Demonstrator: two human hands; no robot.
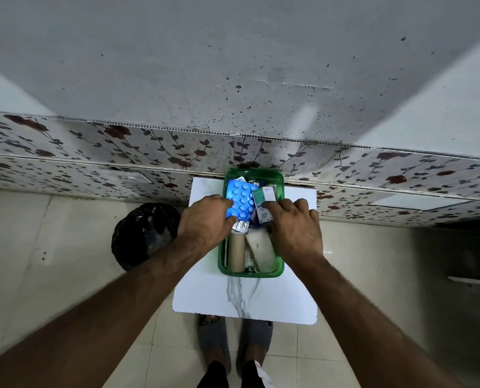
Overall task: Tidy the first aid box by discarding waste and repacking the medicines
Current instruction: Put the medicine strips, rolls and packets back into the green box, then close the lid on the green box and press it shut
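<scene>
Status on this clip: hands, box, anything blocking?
Left hand grips blue blister pack. Right hand on small carton, grip unclear. Green box still full. Black bin left of table, nothing blocking.

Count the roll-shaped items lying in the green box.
2: a brown roll at the near left of the green box, a white roll beside it. Others may be hidden under the hands.

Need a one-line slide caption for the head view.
Left hand on blue blister pack, right hand on white medicine carton, in green plastic box.
</scene>
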